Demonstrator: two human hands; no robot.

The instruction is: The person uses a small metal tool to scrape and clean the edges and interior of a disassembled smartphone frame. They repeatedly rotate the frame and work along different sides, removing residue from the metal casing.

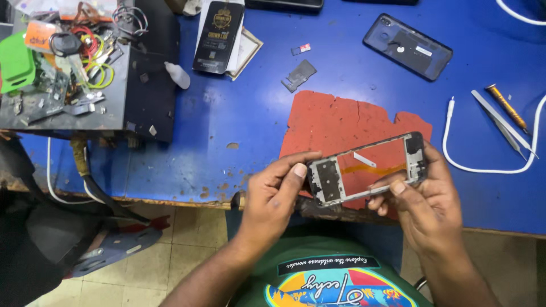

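The view is evenly and fairly brightly lit, with soft, diffuse light that seems to come from above and slightly ahead. Colours are saturated, above all on the blue table (239, 113) and the red mat (341, 122). Shadows are short and soft: a faint one lies under the left hand (273, 196) and the right hand (426, 199), and a deeper one sits under the table's front edge. A pale sheen shows on the dark phone back cover (407, 46) and a weaker one on the black box (153, 85). Focus is sharp in the middle; the far corners soften a little, and the table edge bows slightly, as a wide lens gives. The floor at lower left is dimmer.
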